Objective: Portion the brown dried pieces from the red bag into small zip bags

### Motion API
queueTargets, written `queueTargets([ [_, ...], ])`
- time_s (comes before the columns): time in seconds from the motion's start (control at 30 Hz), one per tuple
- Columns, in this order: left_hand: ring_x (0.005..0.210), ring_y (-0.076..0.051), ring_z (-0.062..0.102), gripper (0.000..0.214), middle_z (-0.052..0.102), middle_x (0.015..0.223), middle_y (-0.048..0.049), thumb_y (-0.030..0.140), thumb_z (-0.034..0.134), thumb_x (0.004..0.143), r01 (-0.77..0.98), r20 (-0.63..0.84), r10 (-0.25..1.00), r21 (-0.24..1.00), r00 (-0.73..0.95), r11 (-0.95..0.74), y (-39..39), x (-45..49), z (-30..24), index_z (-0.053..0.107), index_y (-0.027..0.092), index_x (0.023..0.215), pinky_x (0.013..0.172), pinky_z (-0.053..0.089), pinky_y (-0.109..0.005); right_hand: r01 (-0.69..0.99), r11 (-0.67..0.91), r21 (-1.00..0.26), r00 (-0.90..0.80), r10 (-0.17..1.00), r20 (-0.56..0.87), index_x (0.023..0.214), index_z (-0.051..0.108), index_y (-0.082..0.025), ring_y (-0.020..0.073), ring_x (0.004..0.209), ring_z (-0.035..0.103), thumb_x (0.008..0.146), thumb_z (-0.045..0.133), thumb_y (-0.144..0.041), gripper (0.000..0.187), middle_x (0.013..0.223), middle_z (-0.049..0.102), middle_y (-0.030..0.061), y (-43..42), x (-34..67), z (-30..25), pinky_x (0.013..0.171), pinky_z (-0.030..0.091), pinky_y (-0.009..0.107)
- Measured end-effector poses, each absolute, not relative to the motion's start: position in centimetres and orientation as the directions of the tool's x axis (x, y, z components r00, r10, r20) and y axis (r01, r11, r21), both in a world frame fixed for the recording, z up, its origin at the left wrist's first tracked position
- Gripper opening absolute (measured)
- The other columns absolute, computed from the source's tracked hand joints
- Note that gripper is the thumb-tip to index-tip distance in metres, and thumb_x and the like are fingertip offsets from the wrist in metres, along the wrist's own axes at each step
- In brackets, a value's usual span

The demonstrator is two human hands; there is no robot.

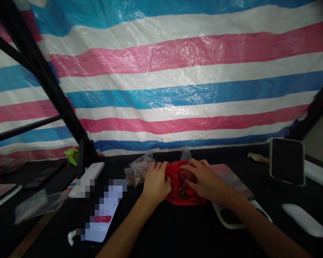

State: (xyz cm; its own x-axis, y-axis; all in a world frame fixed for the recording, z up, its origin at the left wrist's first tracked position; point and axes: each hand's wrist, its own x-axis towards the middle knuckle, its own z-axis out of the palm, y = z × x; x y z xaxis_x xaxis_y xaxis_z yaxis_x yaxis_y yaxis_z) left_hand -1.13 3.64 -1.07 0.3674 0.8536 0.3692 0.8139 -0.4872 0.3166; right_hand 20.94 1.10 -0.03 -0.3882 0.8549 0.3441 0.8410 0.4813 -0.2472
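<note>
Across the black tabletop (pixel 161 229), the left hand (pixel 156 182) and right hand (pixel 207 179) are gripping a crinkled red plastic bag (pixel 181 193) from both sides.

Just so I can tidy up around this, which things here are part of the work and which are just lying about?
Part of the work: the left hand and right hand, both on the red plastic bag; the clear plastic bags of brown pieces beside it.

Just lying about: the pink mat, black rectangular pad, white oblong object, green packet.
</note>
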Motion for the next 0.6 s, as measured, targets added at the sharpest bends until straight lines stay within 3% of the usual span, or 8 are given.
queueTargets([
  [0.2,0.106,-0.020,0.062,0.055,0.058,0.113,-0.0055,-0.006,0.046,0.073,0.529,0.464,0.815,0.622,0.345,-0.578,4.1,-1.3,-0.7,0.063,0.025,0.115,0.102,0.051,-0.035,0.816,0.533,-0.224,-0.423,0.814,0.398,0.131,0.066,-0.029,0.0261,0.104,0.058,0.084,0.060,-0.004,0.054,0.112,0.057,0.0085,1.2,20.7,0.3,0.090,0.049,0.041],
  [0.3,0.116,-0.021,0.060,0.054,0.058,0.120,-0.0071,-0.004,0.046,0.080,0.434,0.542,0.776,0.643,0.323,-0.630,4.2,-1.0,-0.8,0.063,0.025,0.122,0.108,0.049,-0.038,0.777,0.569,-0.270,-0.433,0.794,0.427,0.132,0.065,-0.029,0.0267,0.117,0.057,0.086,0.063,-0.006,0.052,0.127,0.056,0.0097,1.1,20.5,0.2,0.099,0.049,0.043],
  [0.4,0.122,-0.024,0.058,0.045,0.058,0.128,-0.0090,0.008,0.056,0.089,0.440,0.581,0.776,0.646,0.246,-0.624,4.2,-0.8,-0.8,0.057,0.025,0.131,0.111,0.047,-0.043,0.806,0.539,-0.244,-0.416,0.810,0.413,0.129,0.067,-0.028,0.0298,0.114,0.059,0.087,0.073,-0.020,0.043,0.124,0.061,0.0102,1.3,20.9,0.0,0.100,0.049,0.049],
  [0.53,0.114,-0.029,0.063,0.052,0.057,0.131,-0.0114,0.032,0.068,0.089,0.599,0.483,0.854,0.630,0.196,-0.494,3.9,-0.9,-0.9,0.051,0.026,0.138,0.103,0.051,-0.048,0.856,0.479,-0.194,-0.390,0.845,0.366,0.132,0.066,-0.024,0.0324,0.107,0.060,0.086,0.079,-0.041,0.051,0.111,0.066,0.0109,1.5,21.6,0.0,0.097,0.049,0.051],
  [0.6,0.109,-0.029,0.065,0.052,0.058,0.128,-0.0106,0.026,0.069,0.086,0.643,0.422,0.865,0.589,0.273,-0.490,3.7,-1.1,-1.1,0.053,0.028,0.136,0.099,0.054,-0.046,0.857,0.476,-0.197,-0.386,0.847,0.365,0.132,0.066,-0.024,0.0313,0.106,0.059,0.088,0.077,-0.042,0.049,0.110,0.066,0.0105,1.5,21.7,0.1,0.095,0.050,0.049],
])
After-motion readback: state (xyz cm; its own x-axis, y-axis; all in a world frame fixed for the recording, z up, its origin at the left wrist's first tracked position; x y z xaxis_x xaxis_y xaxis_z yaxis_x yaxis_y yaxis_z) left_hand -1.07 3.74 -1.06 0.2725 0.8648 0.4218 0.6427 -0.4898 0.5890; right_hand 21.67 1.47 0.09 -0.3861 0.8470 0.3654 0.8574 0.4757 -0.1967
